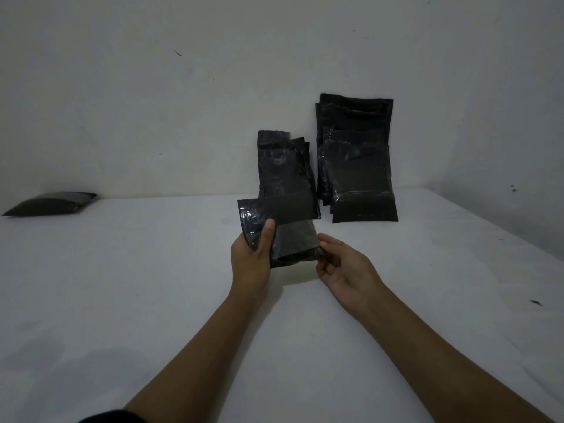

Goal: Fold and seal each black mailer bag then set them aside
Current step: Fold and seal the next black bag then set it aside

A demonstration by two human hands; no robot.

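You hold one mailer (pixel 279 232) in the air over the white worktop (pixel 152 285), just in front of you and between both hands. Its long axis runs roughly up and away from you — a flap band crosses the upper end, tilted slightly.

Left hand (pixel 251 257): wrapped round the mailer's left edge, thumb pressed flat on the front face just below the flap band, fingers behind and out of sight. This hand carries the bag.

Right hand (pixel 338 270): at the lower right corner, fingers loosely curled, fingertips touching or just pinching the edge — I cannot tell which. It is the freer hand, so it looks the better placed to work the flap.

The relation that matters: the flap sits at the far end, above both hands, nearer the left thumb than the right fingers. Whether it is already stuck down cannot be read here.

Behind, two stacks lean upright on the wall (pixel 122 102) — a narrower stack (pixel 283 166) directly beyond the held bag, a wider stack (pixel 357 160) to its right. One flat bag (pixel 52 203) lies well apart at far left.
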